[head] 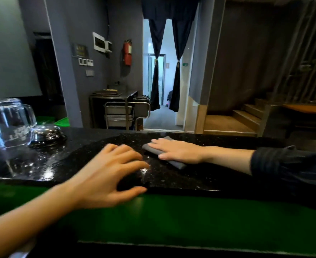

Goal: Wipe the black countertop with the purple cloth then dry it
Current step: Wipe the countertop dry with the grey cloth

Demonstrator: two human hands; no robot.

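My right hand [179, 150] lies flat, fingers together, pressing the folded cloth [174, 162] onto the black surface [209, 175] near its far edge; my left hand [112, 172] rests spread, holding nothing; I'd wipe in overlapping passes, avoiding the upturned glass mug [6, 121] and bell [45, 134].

On the countertop [200, 175], the folded cloth [174, 161] lies right of centre under the flat right hand [179, 150]. The left hand [112, 174] rests at the near edge, just left of the cloth. At the far left stands 1 upturned glass mug [6, 121], with a bell [46, 134] just beside it on the right.
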